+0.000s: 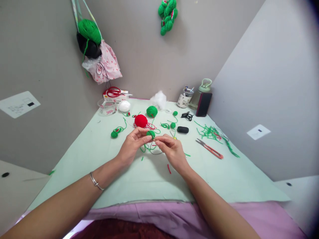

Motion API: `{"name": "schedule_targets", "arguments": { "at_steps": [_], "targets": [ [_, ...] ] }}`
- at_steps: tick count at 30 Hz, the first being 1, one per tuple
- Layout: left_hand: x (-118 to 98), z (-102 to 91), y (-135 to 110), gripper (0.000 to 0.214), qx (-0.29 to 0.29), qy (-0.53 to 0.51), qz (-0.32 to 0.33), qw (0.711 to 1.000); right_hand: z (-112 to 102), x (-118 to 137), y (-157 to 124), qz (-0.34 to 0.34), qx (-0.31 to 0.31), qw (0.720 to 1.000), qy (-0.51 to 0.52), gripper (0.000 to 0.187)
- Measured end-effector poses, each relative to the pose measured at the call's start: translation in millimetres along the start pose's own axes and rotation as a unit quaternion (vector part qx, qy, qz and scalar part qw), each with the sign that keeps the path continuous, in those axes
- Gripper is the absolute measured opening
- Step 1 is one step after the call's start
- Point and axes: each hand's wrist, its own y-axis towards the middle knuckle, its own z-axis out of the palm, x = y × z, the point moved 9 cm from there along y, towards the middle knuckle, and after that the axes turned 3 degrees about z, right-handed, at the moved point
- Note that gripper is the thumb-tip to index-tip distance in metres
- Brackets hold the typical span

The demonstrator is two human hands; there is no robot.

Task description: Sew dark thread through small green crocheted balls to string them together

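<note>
My left hand (133, 144) is closed around a small green crocheted piece (150, 133), held between thumb and fingers above the table. Close beside it, my right hand (173, 149) is pinched at the piece's right edge. What sits in that pinch is too small to make out. A thin dark strand (156, 153) loops below, between both hands. Green yarn ends lie on the table beneath them. Just behind the left hand sits a red yarn ball (141, 121), with a green yarn ball (152, 112) farther back.
Orange-handled thread snips (210, 148) and a pile of green yarn scraps (209, 131) lie to the right. A black case (182, 129), a black hair clip (187, 116) and a phone (204, 104) stand behind. Back left are a clear tub (107, 108) and red scissors (114, 92).
</note>
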Motion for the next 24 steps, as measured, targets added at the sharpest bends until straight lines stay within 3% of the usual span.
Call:
{"name": "schedule_targets", "arguments": {
  "at_steps": [12, 18, 24],
  "targets": [
    [9, 5.0, -4, 0.023, 0.016, -0.020, -0.044, 0.999, 3, -8, 2, 0.009, 0.001, 1.000, 0.026, 0.021],
    [5, 3.5, -3, 0.026, 0.007, 0.009, -0.009, 1.000, 4, -7, 2, 0.016, 0.003, 1.000, 0.021, 0.024],
    [-5, -1.8, 0, 0.027, -0.003, 0.086, 0.047, 0.995, 11, -18, 5, 0.082, 0.033, 0.995, 0.037, 0.022]
  ]
}}
